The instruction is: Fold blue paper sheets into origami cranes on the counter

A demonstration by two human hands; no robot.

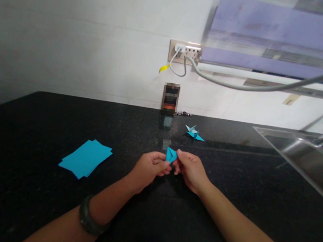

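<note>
Head view, looking forward and down on both hands above a dark countertop. Shows a small folded blue paper right between the fingertips of the left hand and the right hand, touching both, so no nearer to one than to the other. Pinched from the left under a thumb at the lower edge, with fingers behind, closed down to the thickness of the folds. Pinched likewise from the right by thumb and forefinger at the corner on that side, with the remaining right-hand fingers curled just below, apparently without hold of anything. Impossible to tell, from this angle, the exact reach of fingertips hidden behind the paper. Seems longest along the left edge, running away from the body, roughly across the line from hand to hand; narrows toward the right fingertips. Hard to be sure of a true long axis in so small a shape. Shows also, beyond the right fingertips, two folded paper figures close together, and, well to the left of the left fingertips, a flat, unevenly squared stack of blue sheets.
</note>
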